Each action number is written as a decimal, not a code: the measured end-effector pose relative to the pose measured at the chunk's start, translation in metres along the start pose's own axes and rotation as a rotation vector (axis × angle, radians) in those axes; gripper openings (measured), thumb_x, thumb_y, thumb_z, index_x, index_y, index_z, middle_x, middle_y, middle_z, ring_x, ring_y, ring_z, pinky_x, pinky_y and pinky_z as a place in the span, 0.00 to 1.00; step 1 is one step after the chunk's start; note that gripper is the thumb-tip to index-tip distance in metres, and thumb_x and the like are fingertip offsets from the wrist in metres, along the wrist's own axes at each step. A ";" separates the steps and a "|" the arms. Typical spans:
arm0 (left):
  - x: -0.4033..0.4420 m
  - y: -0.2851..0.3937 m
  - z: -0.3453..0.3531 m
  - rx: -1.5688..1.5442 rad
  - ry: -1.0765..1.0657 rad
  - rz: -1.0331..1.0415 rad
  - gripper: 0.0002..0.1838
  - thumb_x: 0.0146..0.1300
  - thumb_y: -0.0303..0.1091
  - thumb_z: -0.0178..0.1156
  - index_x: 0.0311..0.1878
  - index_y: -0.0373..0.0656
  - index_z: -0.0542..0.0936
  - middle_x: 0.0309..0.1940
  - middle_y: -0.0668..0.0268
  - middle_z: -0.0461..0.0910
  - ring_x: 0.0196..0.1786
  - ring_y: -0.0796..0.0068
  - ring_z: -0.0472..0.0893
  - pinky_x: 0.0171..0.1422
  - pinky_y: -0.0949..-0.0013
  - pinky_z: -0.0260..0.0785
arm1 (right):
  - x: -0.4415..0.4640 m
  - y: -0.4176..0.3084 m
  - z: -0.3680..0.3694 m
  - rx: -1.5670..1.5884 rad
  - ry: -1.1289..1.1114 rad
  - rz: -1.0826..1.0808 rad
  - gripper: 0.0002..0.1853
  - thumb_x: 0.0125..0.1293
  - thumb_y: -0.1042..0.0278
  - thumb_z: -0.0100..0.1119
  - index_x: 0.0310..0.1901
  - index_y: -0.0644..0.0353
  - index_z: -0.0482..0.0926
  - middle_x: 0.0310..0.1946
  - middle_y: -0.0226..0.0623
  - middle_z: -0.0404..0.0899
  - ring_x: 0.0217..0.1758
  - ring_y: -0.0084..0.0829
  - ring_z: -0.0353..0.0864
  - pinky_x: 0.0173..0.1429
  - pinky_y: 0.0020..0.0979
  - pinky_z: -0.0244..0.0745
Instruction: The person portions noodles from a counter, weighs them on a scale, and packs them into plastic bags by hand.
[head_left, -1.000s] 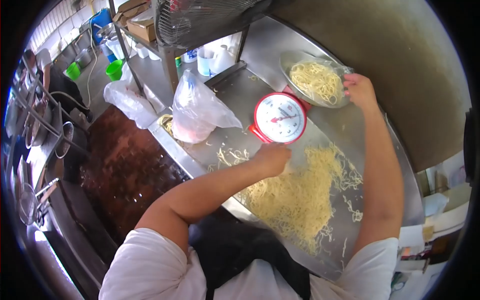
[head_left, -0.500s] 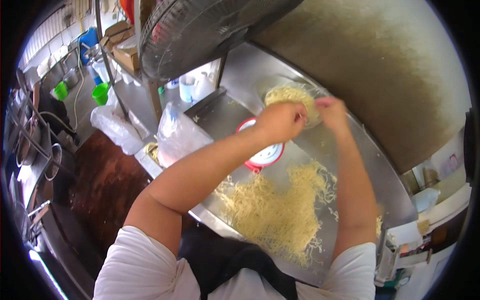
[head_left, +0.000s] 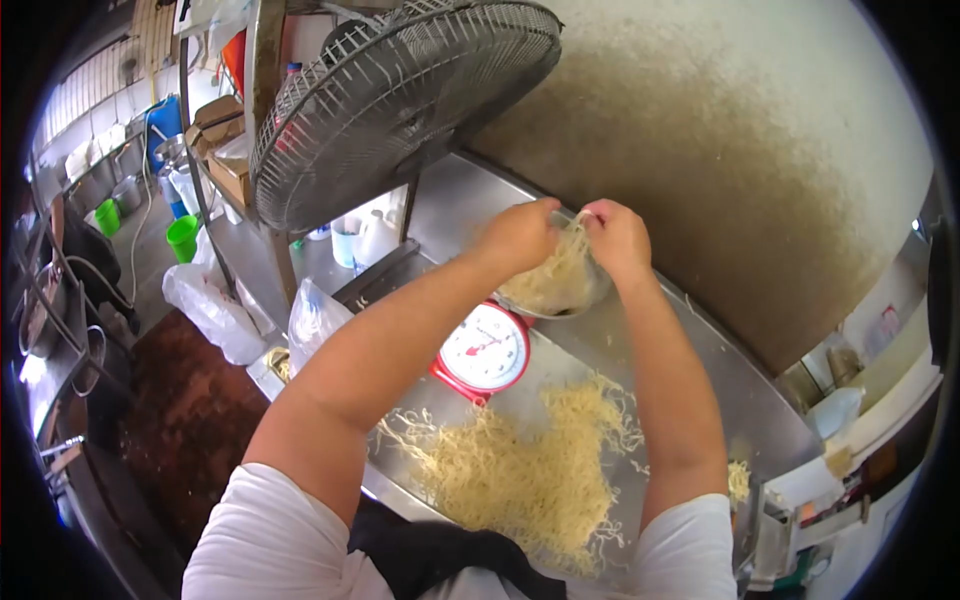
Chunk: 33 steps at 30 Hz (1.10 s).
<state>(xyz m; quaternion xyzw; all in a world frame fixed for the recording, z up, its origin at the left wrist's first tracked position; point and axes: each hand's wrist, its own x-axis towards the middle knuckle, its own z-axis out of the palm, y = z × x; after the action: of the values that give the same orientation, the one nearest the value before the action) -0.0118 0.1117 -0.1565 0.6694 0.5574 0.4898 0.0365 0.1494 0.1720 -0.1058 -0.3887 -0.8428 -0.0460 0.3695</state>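
Both hands are raised over the scale's pan, gathering up a clear plastic bag with noodles in it. My left hand is closed on the bag's left side, and my right hand pinches its right side. The bag's bottom rests in the pan. Below and left of the pan, the red scale shows its white dial. Nearer to me a wide pile of loose yellow noodles lies on the steel table.
A large fan stands at the upper left, near the left arm. A filled plastic bag sits at the table's left edge. The wall rises behind the table. Green buckets stand far left.
My left hand has gone from beside the scale's lower edge up to the bag. Both hands now draw the bag's top upward. The view has shifted, showing more of the fan.
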 end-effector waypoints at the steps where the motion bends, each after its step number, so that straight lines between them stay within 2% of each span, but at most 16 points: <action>1: 0.009 0.000 0.015 -0.081 0.071 0.050 0.18 0.63 0.37 0.53 0.53 0.37 0.75 0.42 0.54 0.82 0.48 0.54 0.81 0.53 0.57 0.71 | 0.002 -0.003 -0.004 -0.016 0.016 -0.019 0.08 0.59 0.67 0.58 0.38 0.57 0.83 0.33 0.45 0.83 0.38 0.47 0.82 0.44 0.40 0.76; 3: 0.024 -0.004 0.048 -0.250 0.202 0.150 0.19 0.63 0.36 0.55 0.54 0.37 0.75 0.40 0.57 0.83 0.47 0.57 0.81 0.53 0.59 0.71 | 0.008 -0.008 -0.011 0.138 0.043 0.036 0.09 0.60 0.67 0.58 0.39 0.59 0.83 0.32 0.45 0.83 0.35 0.42 0.83 0.41 0.37 0.76; 6: 0.030 0.010 0.047 -0.543 -0.186 -0.141 0.14 0.65 0.37 0.52 0.46 0.36 0.76 0.31 0.63 0.80 0.36 0.67 0.80 0.45 0.64 0.73 | 0.008 -0.013 -0.023 0.412 0.064 0.140 0.10 0.59 0.68 0.59 0.41 0.61 0.83 0.28 0.41 0.83 0.31 0.33 0.83 0.37 0.33 0.76; 7: 0.034 0.008 0.051 -0.706 -0.135 -0.173 0.12 0.65 0.37 0.50 0.43 0.37 0.75 0.28 0.65 0.77 0.32 0.70 0.78 0.40 0.66 0.72 | 0.007 -0.011 -0.027 0.513 0.073 0.178 0.11 0.59 0.69 0.60 0.41 0.62 0.83 0.27 0.39 0.83 0.29 0.29 0.82 0.35 0.31 0.76; 9: 0.040 0.004 0.060 -1.029 -0.030 -0.248 0.11 0.66 0.37 0.48 0.36 0.39 0.74 0.20 0.69 0.71 0.22 0.76 0.73 0.29 0.69 0.69 | 0.000 0.009 -0.026 0.516 -0.041 0.231 0.13 0.59 0.68 0.62 0.43 0.65 0.82 0.27 0.37 0.82 0.28 0.25 0.80 0.33 0.28 0.75; 12: 0.047 0.034 0.032 -1.108 0.054 -0.257 0.10 0.66 0.35 0.46 0.31 0.42 0.72 0.15 0.73 0.65 0.14 0.82 0.63 0.17 0.73 0.56 | -0.022 0.013 -0.025 0.538 -0.308 0.355 0.19 0.57 0.67 0.65 0.48 0.68 0.79 0.29 0.36 0.80 0.25 0.23 0.77 0.29 0.27 0.73; 13: 0.055 0.039 0.030 -1.113 0.064 -0.233 0.09 0.64 0.35 0.47 0.30 0.44 0.74 0.17 0.73 0.67 0.18 0.85 0.65 0.20 0.75 0.54 | -0.028 0.001 -0.029 0.531 -0.380 0.389 0.19 0.58 0.67 0.65 0.49 0.68 0.78 0.29 0.36 0.80 0.25 0.22 0.77 0.28 0.26 0.72; 14: 0.058 0.054 0.022 -1.111 0.069 -0.186 0.09 0.64 0.35 0.47 0.30 0.44 0.74 0.17 0.73 0.68 0.18 0.84 0.65 0.19 0.75 0.54 | -0.032 -0.008 -0.028 0.522 -0.453 0.421 0.20 0.58 0.67 0.66 0.50 0.69 0.78 0.29 0.36 0.79 0.25 0.22 0.77 0.27 0.26 0.72; 18: 0.073 0.108 -0.015 -1.102 0.134 -0.028 0.10 0.63 0.35 0.48 0.29 0.44 0.74 0.17 0.73 0.68 0.16 0.84 0.63 0.17 0.74 0.52 | -0.030 0.008 0.019 0.808 -0.429 0.429 0.16 0.59 0.64 0.65 0.44 0.65 0.80 0.23 0.31 0.76 0.23 0.20 0.76 0.23 0.23 0.68; 19: 0.077 0.114 -0.024 -1.098 0.161 0.006 0.10 0.63 0.36 0.49 0.29 0.44 0.74 0.17 0.73 0.68 0.15 0.84 0.63 0.17 0.74 0.52 | -0.030 0.005 0.020 0.597 -0.442 0.407 0.12 0.60 0.64 0.64 0.38 0.64 0.82 0.21 0.33 0.78 0.21 0.22 0.77 0.23 0.27 0.69; 22: 0.085 0.122 -0.053 -1.146 0.179 -0.012 0.08 0.64 0.36 0.48 0.32 0.46 0.73 0.17 0.76 0.63 0.13 0.86 0.57 0.15 0.77 0.45 | -0.037 0.030 0.048 0.420 -0.407 0.391 0.09 0.60 0.65 0.63 0.34 0.63 0.83 0.22 0.38 0.80 0.21 0.25 0.78 0.25 0.31 0.72; 25: 0.080 0.132 -0.086 -1.168 0.204 -0.025 0.09 0.64 0.37 0.48 0.33 0.45 0.74 0.16 0.76 0.62 0.13 0.86 0.57 0.16 0.77 0.44 | -0.037 0.050 0.059 0.484 -0.417 0.358 0.09 0.59 0.65 0.63 0.34 0.61 0.85 0.20 0.36 0.80 0.21 0.23 0.78 0.26 0.27 0.72; 28: 0.076 0.134 -0.091 -1.125 0.216 -0.008 0.10 0.64 0.38 0.48 0.34 0.44 0.75 0.16 0.76 0.60 0.14 0.85 0.56 0.16 0.77 0.44 | -0.039 0.031 0.042 0.271 -0.421 0.302 0.11 0.58 0.65 0.65 0.36 0.63 0.85 0.19 0.37 0.80 0.21 0.24 0.77 0.26 0.29 0.71; 29: 0.074 0.130 -0.084 -1.016 0.227 -0.026 0.10 0.63 0.38 0.47 0.35 0.43 0.75 0.17 0.74 0.65 0.14 0.85 0.59 0.17 0.76 0.47 | -0.037 0.035 0.045 0.252 -0.407 0.250 0.10 0.58 0.65 0.64 0.36 0.62 0.84 0.20 0.38 0.81 0.21 0.26 0.78 0.27 0.30 0.72; 31: 0.059 0.119 -0.070 -0.853 0.078 -0.098 0.11 0.63 0.38 0.48 0.35 0.42 0.76 0.19 0.71 0.69 0.14 0.83 0.61 0.16 0.75 0.50 | -0.030 0.048 0.050 0.212 -0.377 0.151 0.08 0.57 0.67 0.61 0.34 0.61 0.84 0.22 0.40 0.82 0.22 0.29 0.79 0.29 0.33 0.73; 33: 0.051 0.085 -0.037 -0.784 0.002 -0.161 0.12 0.62 0.39 0.49 0.36 0.41 0.76 0.21 0.68 0.74 0.14 0.82 0.63 0.16 0.73 0.54 | -0.025 0.033 0.034 0.408 -0.348 0.268 0.10 0.57 0.66 0.63 0.35 0.64 0.84 0.19 0.38 0.79 0.20 0.26 0.76 0.26 0.31 0.70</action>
<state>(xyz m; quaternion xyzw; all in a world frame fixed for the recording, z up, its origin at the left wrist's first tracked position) 0.0178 0.1015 -0.0556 0.5585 0.3790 0.6616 0.3268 0.1626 0.1913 -0.1541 -0.4161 -0.8266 0.2406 0.2927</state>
